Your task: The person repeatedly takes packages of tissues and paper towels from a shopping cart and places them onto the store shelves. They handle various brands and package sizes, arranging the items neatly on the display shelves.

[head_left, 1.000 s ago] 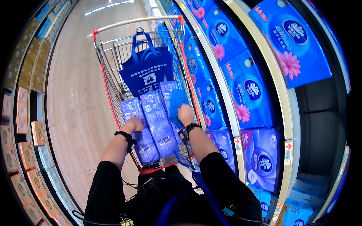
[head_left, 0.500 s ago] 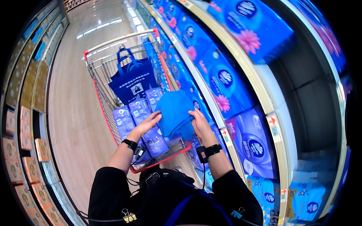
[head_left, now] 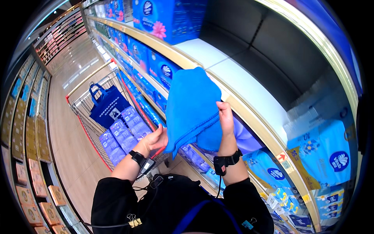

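A bright blue cloth (head_left: 194,103) with a stitched edge is held up in front of me, partly folded. My right hand (head_left: 226,117) grips its right side, thumb on the front and the other fingers mostly hidden. On the lower left side, my left hand (head_left: 154,139) holds the cloth's edge, with some fingertips out of sight behind it. Beyond my left hand stands a wire shopping cart (head_left: 86,134) with red corners and edges. It carries several purple packages (head_left: 124,134) and a dark blue tote bag (head_left: 111,103).
A long shelf (head_left: 249,84) runs along my right, with blue tissue packs (head_left: 163,19) on it and a dark bare section. Light blue packs (head_left: 323,152) sit lower on the right. Across the tiled aisle (head_left: 64,128), another shelf holds orange boxes (head_left: 31,212).
My view has turned right, so the cart now appears farther left. Both hands have brought the cloth from over the cart to before the shelf, where it looks taller and more spread.
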A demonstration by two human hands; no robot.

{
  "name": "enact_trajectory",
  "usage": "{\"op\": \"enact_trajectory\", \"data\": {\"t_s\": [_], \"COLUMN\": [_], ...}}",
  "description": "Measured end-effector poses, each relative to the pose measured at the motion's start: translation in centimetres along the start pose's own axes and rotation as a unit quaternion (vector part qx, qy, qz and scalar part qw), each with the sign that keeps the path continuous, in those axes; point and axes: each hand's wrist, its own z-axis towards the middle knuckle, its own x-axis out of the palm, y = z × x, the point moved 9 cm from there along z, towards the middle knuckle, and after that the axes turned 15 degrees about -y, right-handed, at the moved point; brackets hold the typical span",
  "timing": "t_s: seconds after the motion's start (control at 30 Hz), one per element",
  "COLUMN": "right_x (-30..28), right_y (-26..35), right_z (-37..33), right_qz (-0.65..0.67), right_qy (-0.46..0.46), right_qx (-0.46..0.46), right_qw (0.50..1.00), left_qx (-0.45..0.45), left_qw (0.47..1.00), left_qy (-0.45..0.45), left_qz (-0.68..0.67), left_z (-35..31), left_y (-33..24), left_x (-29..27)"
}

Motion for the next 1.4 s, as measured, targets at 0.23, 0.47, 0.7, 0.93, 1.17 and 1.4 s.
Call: {"op": "enact_trajectory", "data": {"t_s": [0.23, 0.47, 0.7, 0.93, 1.17, 1.4], "right_x": [5.0, 4.0, 5.8, 12.0, 4.9, -1.4], "right_y": [10.6, 16.9, 23.5, 23.1, 17.7, 15.2], "right_z": [-8.3, -12.7, -11.4, 1.7, 7.9, 15.1], "right_qz": [-0.239, -0.303, -0.417, -0.648, -0.930, -0.950], "right_qy": [-0.250, -0.330, -0.389, -0.309, -0.153, -0.081], "right_qx": [-0.226, -0.354, -0.454, -0.352, -0.099, 0.118], "right_qw": [0.911, 0.821, 0.685, 0.601, 0.319, 0.276], "left_qx": [0.235, 0.357, 0.297, 0.335, 0.569, 0.645], "left_qw": [0.961, 0.880, 0.901, 0.719, 0.540, 0.432], "left_qy": [-0.139, -0.214, -0.157, -0.205, -0.211, -0.207], "left_qz": [0.035, 0.229, 0.276, 0.573, 0.584, 0.595], "left_z": [2.4, 2.1, 10.5, 15.9, 12.6, 13.0], "left_y": [-5.4, -14.6, -21.1, -26.7, -30.9, -31.9], "left_x": [14.2, 20.8, 25.1, 24.5, 18.2, 16.2]}}
